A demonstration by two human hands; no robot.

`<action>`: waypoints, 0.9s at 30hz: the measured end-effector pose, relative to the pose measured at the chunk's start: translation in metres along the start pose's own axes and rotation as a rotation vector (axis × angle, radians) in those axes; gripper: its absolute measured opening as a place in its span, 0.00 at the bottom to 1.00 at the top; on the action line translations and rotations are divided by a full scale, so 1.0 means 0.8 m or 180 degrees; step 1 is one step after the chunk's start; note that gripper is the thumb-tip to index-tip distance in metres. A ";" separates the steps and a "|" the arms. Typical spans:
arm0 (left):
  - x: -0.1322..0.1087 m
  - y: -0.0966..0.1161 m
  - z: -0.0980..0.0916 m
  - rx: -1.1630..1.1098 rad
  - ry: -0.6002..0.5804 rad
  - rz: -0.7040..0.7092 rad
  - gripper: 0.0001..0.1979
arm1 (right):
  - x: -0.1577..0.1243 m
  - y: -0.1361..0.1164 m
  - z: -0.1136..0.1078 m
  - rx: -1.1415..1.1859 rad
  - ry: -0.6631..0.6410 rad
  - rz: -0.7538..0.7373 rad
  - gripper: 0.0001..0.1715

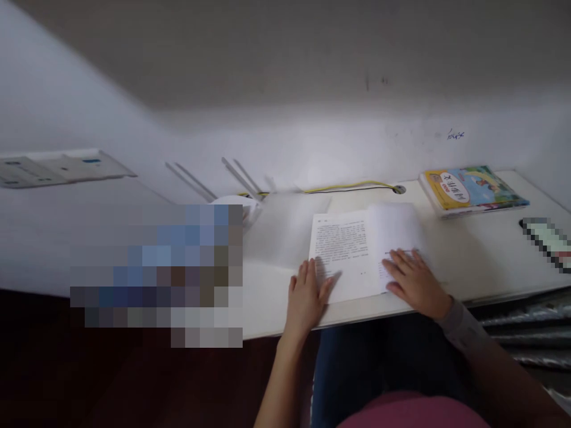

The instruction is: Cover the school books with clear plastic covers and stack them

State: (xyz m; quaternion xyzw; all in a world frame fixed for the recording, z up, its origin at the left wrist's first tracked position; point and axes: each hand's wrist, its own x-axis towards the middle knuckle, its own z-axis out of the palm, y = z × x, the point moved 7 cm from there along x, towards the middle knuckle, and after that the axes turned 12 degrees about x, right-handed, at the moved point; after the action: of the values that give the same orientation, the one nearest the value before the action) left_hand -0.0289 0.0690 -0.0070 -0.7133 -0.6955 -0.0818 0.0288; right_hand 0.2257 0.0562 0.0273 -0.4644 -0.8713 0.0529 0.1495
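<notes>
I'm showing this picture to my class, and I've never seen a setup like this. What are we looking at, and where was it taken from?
There's no machine here. A camera worn on a person's head looks forward and down at their own two bare hands. The left hand rests on the left page of an open book, and the right hand lies flat on the right page. Neither hand grips anything. Farther along the white desk lie a colourful book and a yellow cable.
</notes>
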 end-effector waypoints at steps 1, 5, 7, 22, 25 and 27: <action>0.000 -0.002 0.001 -0.0102 0.0039 0.0015 0.36 | 0.005 -0.010 0.004 0.0000 0.0012 0.0113 0.28; 0.002 -0.007 0.002 -0.0383 0.0141 0.0042 0.35 | 0.007 -0.014 0.020 0.0011 0.0043 0.0482 0.32; 0.003 -0.009 0.003 -0.0440 0.0165 0.0060 0.35 | 0.004 -0.009 0.022 0.0040 0.0046 0.0518 0.33; 0.003 -0.013 0.016 -0.0134 0.0280 0.0030 0.39 | -0.014 0.005 0.008 0.0016 0.0074 0.0458 0.32; 0.002 -0.012 0.014 -0.0102 0.0305 0.0047 0.39 | -0.015 0.006 0.008 0.0027 0.0103 0.0441 0.32; 0.002 -0.011 0.014 -0.0088 0.0303 0.0066 0.40 | -0.017 0.007 0.008 0.0052 0.0110 0.0433 0.31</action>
State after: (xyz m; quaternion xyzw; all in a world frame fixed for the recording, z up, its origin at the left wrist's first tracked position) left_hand -0.0368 0.0727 -0.0186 -0.7161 -0.6847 -0.1250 0.0528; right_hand 0.2352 0.0487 0.0170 -0.5221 -0.8346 0.0620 0.1644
